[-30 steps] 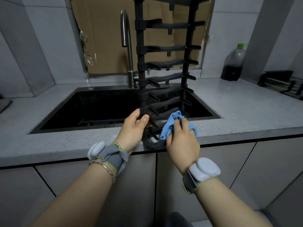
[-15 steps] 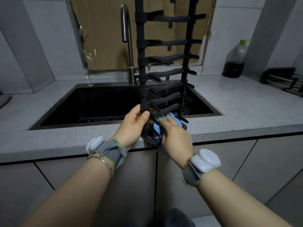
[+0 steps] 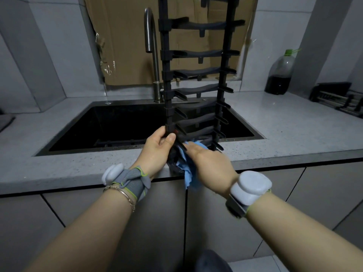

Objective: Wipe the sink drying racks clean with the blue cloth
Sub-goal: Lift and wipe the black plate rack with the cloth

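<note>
Partly hidden cloth, rack cropped (top)

The drying rack is matte black throughout. The cloth is plain light blue. The sink is black inside, set in a pale grey countertop with fine dark and white speckles. The faucet is brushed silver, and the cardboard behind it is plain brown. The plastic bottle is clear with a green cap; its liquid looks dark, possibly brown-black. The wrist strap is grey, edged in lime green. The cabinet doors are flat grey-beige.
</note>
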The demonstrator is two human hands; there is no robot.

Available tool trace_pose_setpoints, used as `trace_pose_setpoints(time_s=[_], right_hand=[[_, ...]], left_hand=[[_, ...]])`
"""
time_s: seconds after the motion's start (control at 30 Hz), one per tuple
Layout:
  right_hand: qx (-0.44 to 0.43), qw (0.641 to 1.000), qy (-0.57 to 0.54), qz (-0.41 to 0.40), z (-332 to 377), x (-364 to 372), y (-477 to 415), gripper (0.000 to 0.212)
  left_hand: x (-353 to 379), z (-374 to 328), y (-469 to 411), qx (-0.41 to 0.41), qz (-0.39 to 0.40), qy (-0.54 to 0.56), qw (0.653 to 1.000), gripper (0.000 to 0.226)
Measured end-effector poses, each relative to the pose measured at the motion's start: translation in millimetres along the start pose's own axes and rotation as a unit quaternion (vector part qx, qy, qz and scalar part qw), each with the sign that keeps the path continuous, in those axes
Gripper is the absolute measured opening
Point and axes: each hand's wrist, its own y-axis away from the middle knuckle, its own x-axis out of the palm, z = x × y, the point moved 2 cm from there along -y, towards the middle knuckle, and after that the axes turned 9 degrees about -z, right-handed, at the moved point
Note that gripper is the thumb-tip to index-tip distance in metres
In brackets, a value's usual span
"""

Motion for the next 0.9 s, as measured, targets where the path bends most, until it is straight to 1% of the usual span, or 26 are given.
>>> trace_pose_setpoints(time_s=[0.07, 0.13, 0.2, 0.27, 0.33, 0.4, 0.47, 0.5, 0.57, 0.63, 0.73, 0.77, 0.8, 0.83, 0.9], right_hand=[[0.039, 0.996, 0.079, 0.026, -13, -8, 2, 0.065], [0.073, 0.987, 0.142, 0.012, -24, -17, 4, 0.063], [0.103, 0.981, 0.166, 0.001, -25, -18, 3, 0.061], [0.129, 0.98, 0.152, 0.005, -21, -11, 1, 0.06], [0.144, 0.986, 0.088, 0.007, -16, -2, -2, 0.061], [0.129, 0.992, -0.004, -0.008, -10, 7, -3, 0.064], [0.115, 0.986, -0.113, -0.039, -1, 12, -4, 0.064], [0.112, 0.977, -0.176, -0.052, 4, 14, -5, 0.063], [0.106, 0.947, -0.297, -0.066, 14, 17, -5, 0.062], [0.116, 0.911, -0.391, -0.061, 18, 18, -5, 0.063], [0.156, 0.849, -0.504, -0.041, 16, 16, -1, 0.062], [0.161, 0.835, -0.524, -0.042, 15, 16, 0, 0.061], [0.157, 0.837, -0.523, -0.047, 14, 16, 1, 0.061], [0.145, 0.854, -0.496, -0.057, 13, 16, 2, 0.061], [0.095, 0.917, -0.377, -0.087, 11, 17, 1, 0.06]], left_hand=[[0, -2, 1, 0.008, 0.0, -0.009, 1.0, 0.024], [1, -3, 2, 0.007, -0.001, -0.008, 1.0, 0.025], [0, -3, 2, -0.001, -0.001, -0.011, 1.0, 0.026], [1, -3, 1, -0.008, 0.001, -0.012, 1.0, 0.027], [2, -2, 1, -0.016, -0.004, -0.004, 1.0, 0.028], [3, -1, 2, -0.025, -0.009, -0.001, 1.0, 0.027], [3, 0, 3, -0.025, -0.011, 0.005, 1.0, 0.027], [3, 0, 3, -0.023, -0.012, 0.005, 1.0, 0.027], [2, 0, 3, -0.017, -0.012, -0.001, 1.0, 0.028], [3, 0, 3, -0.015, -0.009, -0.004, 1.0, 0.027], [2, -1, 3, -0.013, -0.002, -0.004, 1.0, 0.026], [2, -1, 3, -0.012, -0.001, -0.005, 1.0, 0.025], [2, -1, 3, -0.01, -0.001, -0.007, 1.0, 0.025], [1, -1, 3, -0.01, 0.0, -0.006, 1.0, 0.025], [1, -1, 2, -0.008, 0.0, -0.005, 1.0, 0.025]])
